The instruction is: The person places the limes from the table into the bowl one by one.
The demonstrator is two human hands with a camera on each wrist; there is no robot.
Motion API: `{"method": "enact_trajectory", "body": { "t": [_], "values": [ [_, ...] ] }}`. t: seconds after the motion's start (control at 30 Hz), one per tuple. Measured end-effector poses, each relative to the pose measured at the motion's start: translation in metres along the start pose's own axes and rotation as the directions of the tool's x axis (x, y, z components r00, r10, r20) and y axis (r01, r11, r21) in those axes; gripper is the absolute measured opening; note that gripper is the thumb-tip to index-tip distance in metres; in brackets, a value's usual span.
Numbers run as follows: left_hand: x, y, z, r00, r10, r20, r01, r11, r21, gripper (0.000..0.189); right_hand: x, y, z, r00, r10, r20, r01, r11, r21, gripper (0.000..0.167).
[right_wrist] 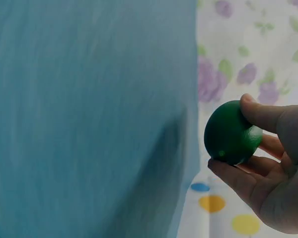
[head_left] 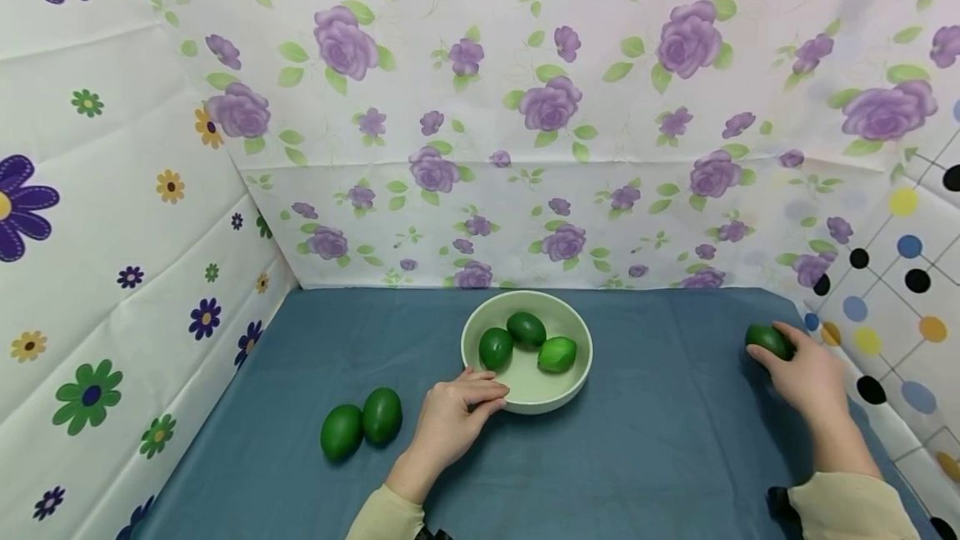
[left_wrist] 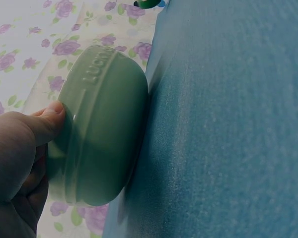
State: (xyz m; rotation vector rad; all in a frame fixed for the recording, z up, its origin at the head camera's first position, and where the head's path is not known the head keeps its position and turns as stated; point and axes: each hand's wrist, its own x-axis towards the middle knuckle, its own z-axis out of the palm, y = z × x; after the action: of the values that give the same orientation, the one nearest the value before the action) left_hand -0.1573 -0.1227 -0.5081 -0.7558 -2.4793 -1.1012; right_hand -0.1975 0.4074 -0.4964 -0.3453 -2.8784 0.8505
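Note:
My left hand [head_left: 459, 413] grips the near-left rim of a pale green bowl [head_left: 525, 398], its thumb against the outer wall in the left wrist view. Inside the bowl lie two dark green avocados, one at the left [head_left: 496, 348] and one at the back [head_left: 527, 330], plus a brighter green lime [head_left: 557, 354]. Far to the right, my right hand [head_left: 810, 373] holds another avocado [right_wrist: 232, 133] between thumb and fingers. That avocado appears raised off the cloth, with a shadow beneath. Its underside is partly covered by fingers.
Two more avocados, a left one [head_left: 342, 433] and a right one [head_left: 382, 416], lie side by side left of the bowl. A blue cloth [head_left: 637, 457] covers the table. Flower-patterned sheets [head_left: 510, 215] stand behind and at the left; a dotted sheet [head_left: 892, 332] borders the right.

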Motion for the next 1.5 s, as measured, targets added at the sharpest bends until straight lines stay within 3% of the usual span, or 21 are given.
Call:
{"method": "enact_trajectory", "body": {
  "t": [0.37,0.77,1.0,1.27,1.5],
  "values": [
    [-0.001,0.000,-0.001,1.000,-0.004,0.004,0.004,1.000,-0.002,0.020,-0.022,-0.071,0.011,0.998,-0.057,-0.001,0.056,0.971,0.231,0.085],
    [0.000,0.000,-0.001,1.000,-0.001,0.010,0.001,1.000,-0.015,0.018,-0.050,-0.169,0.025,0.983,-0.180,0.034,0.147,0.883,0.446,0.080],
    [0.000,0.000,-0.001,1.000,0.000,0.011,0.000,1.000,-0.017,0.017,-0.063,-0.210,0.036,0.958,-0.271,0.097,0.197,0.862,0.467,0.074],
    [0.001,-0.001,-0.001,1.000,0.013,0.007,-0.013,1.000,-0.008,0.017,-0.070,-0.241,0.059,0.916,-0.385,0.113,0.288,0.827,0.483,0.067],
    [0.001,0.000,-0.001,1.000,0.005,0.013,-0.005,1.000,-0.006,0.017,-0.078,-0.255,0.082,0.896,-0.423,0.139,0.326,0.836,0.442,0.067]
  ]
}}
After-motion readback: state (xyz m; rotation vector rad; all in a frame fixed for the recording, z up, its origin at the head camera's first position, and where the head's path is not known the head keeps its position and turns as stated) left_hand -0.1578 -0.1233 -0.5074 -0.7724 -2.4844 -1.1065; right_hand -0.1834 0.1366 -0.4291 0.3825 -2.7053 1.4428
